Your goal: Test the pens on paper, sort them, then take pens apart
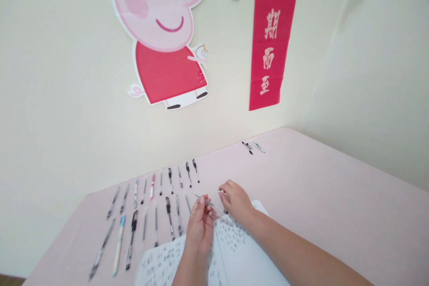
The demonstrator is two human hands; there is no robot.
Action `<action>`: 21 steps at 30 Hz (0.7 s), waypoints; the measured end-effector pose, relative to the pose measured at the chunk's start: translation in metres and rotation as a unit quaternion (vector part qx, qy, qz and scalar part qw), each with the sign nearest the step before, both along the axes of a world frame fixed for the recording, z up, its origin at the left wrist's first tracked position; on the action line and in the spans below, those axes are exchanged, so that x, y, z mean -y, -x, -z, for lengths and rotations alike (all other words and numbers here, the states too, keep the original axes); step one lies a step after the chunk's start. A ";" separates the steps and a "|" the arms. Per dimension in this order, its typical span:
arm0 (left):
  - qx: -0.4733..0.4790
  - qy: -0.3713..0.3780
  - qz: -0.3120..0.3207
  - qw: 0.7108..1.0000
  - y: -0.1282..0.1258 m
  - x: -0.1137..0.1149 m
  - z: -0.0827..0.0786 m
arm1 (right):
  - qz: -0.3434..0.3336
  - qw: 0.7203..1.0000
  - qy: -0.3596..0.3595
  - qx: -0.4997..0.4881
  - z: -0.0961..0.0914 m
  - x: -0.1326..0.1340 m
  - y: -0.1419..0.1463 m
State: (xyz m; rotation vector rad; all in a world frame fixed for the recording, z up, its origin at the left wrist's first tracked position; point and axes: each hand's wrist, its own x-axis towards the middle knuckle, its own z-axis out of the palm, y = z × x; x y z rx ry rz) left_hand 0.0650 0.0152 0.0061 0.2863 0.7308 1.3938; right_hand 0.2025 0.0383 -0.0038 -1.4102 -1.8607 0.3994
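My left hand [199, 225] is closed in a pinch on a thin pen part [203, 199], which points up and left above an open notebook [241, 254] covered in handwriting. My right hand [235, 199] sits just to the right, fingers curled round something small that I cannot make out. Both hands hover over the notebook's top edge. Two rows of several pens [154, 196] lie side by side on the pink table [335, 196], just left of my hands.
Two more pens [253, 146] lie apart near the far corner of the table. The table stands against a cream wall bearing a pink cartoon pig cutout [164, 35] and a red banner [271, 35] with characters.
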 end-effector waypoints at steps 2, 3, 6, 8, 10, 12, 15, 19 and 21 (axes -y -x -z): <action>-0.003 0.002 -0.026 1.000 0.000 -0.002 0.000 | 0.003 1.000 -0.006 -0.022 -0.001 0.000 0.000; -0.004 0.004 -0.038 0.999 0.001 -0.002 0.000 | 0.006 0.999 -0.004 -0.031 -0.001 0.001 0.001; -0.005 0.022 -0.066 0.998 0.001 -0.004 -0.002 | 0.002 0.997 0.015 -0.077 0.000 0.002 0.001; -0.009 0.034 -0.079 0.996 0.001 -0.004 -0.002 | -0.012 0.992 0.030 -0.122 0.000 0.003 0.002; -0.018 0.035 -0.085 0.996 0.002 -0.004 -0.003 | -0.028 0.986 0.043 -0.159 -0.002 0.004 0.002; -0.030 0.032 -0.088 0.995 0.001 -0.004 -0.003 | -0.038 0.982 0.047 -0.177 -0.003 0.004 0.003; -0.045 0.034 -0.090 0.994 0.001 -0.004 -0.002 | -0.045 0.982 0.046 -0.178 -0.001 0.002 0.004; -0.060 0.026 -0.092 0.994 0.001 -0.004 0.002 | -0.056 0.982 0.040 -0.175 0.003 -0.002 0.004; -0.059 0.022 -0.092 0.994 0.002 -0.005 0.004 | -0.059 0.981 0.037 -0.182 0.003 -0.003 0.004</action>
